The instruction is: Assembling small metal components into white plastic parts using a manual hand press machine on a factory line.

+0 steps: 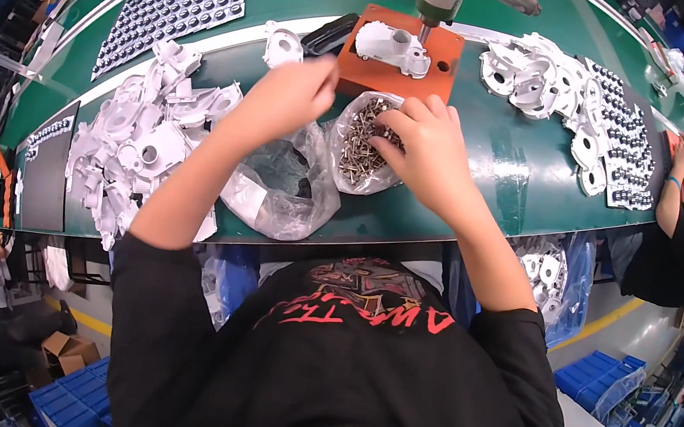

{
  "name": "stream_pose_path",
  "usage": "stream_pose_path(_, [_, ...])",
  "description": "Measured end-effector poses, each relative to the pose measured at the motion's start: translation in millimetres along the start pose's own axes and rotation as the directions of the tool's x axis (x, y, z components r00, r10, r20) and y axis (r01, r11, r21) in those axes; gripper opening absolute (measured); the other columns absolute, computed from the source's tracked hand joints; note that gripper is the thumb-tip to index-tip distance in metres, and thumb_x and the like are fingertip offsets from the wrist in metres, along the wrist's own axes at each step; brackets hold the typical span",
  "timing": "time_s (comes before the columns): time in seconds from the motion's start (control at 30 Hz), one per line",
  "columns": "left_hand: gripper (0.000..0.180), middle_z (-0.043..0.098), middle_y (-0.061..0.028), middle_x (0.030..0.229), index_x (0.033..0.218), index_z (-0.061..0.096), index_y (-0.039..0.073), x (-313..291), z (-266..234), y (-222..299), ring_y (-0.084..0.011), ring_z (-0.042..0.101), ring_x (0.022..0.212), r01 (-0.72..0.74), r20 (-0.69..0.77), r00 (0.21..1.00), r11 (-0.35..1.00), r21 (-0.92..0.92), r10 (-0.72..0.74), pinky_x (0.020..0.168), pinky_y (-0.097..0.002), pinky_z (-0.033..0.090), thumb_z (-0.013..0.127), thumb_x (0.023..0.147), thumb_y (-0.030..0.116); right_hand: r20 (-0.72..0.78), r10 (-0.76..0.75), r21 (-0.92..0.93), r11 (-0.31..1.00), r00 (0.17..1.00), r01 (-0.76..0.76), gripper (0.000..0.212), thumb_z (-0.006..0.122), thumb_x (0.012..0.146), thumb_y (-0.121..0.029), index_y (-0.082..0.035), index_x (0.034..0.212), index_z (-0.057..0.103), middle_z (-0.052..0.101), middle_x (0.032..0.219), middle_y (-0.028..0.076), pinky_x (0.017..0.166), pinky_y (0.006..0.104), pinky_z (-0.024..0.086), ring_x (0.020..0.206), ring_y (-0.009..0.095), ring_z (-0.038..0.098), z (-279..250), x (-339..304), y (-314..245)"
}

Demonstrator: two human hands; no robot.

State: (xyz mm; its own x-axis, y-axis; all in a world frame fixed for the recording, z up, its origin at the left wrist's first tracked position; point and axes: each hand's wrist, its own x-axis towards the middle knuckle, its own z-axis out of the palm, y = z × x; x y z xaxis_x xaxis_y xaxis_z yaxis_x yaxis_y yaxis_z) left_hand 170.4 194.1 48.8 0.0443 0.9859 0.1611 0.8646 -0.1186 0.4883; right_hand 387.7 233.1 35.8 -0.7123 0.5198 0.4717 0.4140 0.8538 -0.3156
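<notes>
My green table (504, 161) stretches across a workshop with blue crates (597, 377) on the floor. My left grip (300, 89) hangs, blurred, near one orange block (445, 44) bearing one white part (391, 51). My right grip (426, 142) bends palm-down into one of two clear bags (363, 187), among uncounted screws (354, 144). I cannot tell whether either grasps anything.

Slender silvery-brown metal screws (357, 148), a square orange block (398, 83), hollow white plastic housings (130, 127) at left, a long green tabletop (527, 186).
</notes>
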Motion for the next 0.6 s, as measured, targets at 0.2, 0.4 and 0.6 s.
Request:
stream_pose_path(0.2, [0.019,0.063,-0.0186,0.078,0.089,0.061,0.000,-78.9,11.0,0.7,-0.0355,0.062,0.076,0.126,0.486,0.859,0.986,0.110,-0.164,0.068,-0.0417,0.048,0.060,0.078,0.015,-0.034,-0.003,0.006,1.000,0.999,0.003,0.010,0.068,0.072,-0.012,-0.009,0.079,0.061,0.054,0.077,0.003,0.074,0.0349,0.037,0.083,0.023,0.050,6.4,0.0,3.4])
stream_pose_path(0.4, [0.021,0.062,-0.0179,0.075,0.086,0.059,-0.001,-93.6,34.2,-7.7,-0.0341,0.061,0.072,0.135,0.254,0.961,0.988,-0.075,-0.112,0.066,-0.0403,0.047,0.065,0.075,0.016,-0.049,0.033,0.120,0.992,0.998,-0.027,0.010,0.067,0.074,-0.009,-0.007,0.076,0.058,0.054,0.074,0.003,0.072,0.0338,0.037,0.078,0.023,0.050,5.1,2.1,5.2])
stream_pose_path(0.6, [0.021,0.060,-0.0173,0.072,0.090,0.057,-0.001,-94.4,28.2,8.3,-0.0319,0.059,0.066,0.302,0.348,0.901,0.951,-0.074,-0.259,0.062,-0.0392,0.045,0.064,0.075,0.012,-0.085,0.134,0.262,0.959,0.987,-0.108,0.009,0.065,0.079,-0.008,-0.004,0.081,0.058,0.059,0.074,0.006,0.069,0.0334,0.041,0.069,0.024,0.053,-2.8,2.3,6.2])
